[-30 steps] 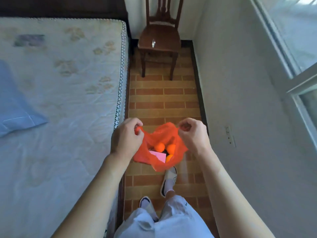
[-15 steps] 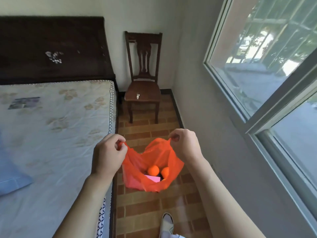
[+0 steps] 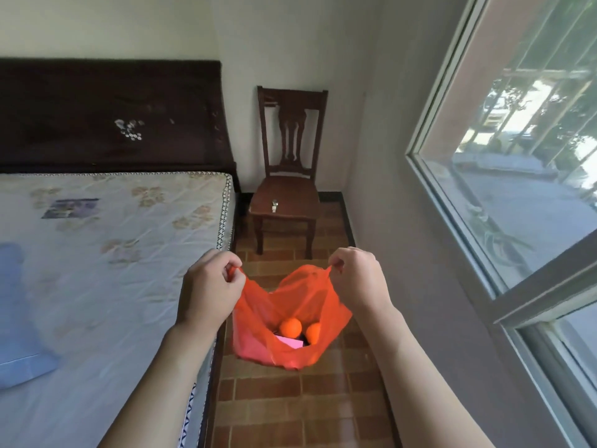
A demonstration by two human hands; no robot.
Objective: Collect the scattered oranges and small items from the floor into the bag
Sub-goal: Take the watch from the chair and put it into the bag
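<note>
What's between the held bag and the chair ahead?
In the head view, only bare brick-patterned floor lies between the orange bag and the wooden chair. Left hand and right hand hold the bag off the floor.

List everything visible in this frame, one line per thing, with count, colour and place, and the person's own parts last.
bag: 1, orange plastic, held open above the floor between both hands
oranges: 2 visible, orange, inside the bag
pink item: 1, pink, flat, in the bag below the oranges
chair: 1, dark brown wood, against the far wall
small object: 1, pale, on the chair seat; too small to identify
mattress: 1, white with faded floral print, left
blue cloth: 1, light blue, on the mattress at the left edge
headboard: 1, dark brown, behind the mattress
floor: brown brick-pattern tiles
window: 1, pale frame, right wall
left hand: 1, fingers pinching the bag's left handle
right hand: 1, fingers pinching the right handle
</note>
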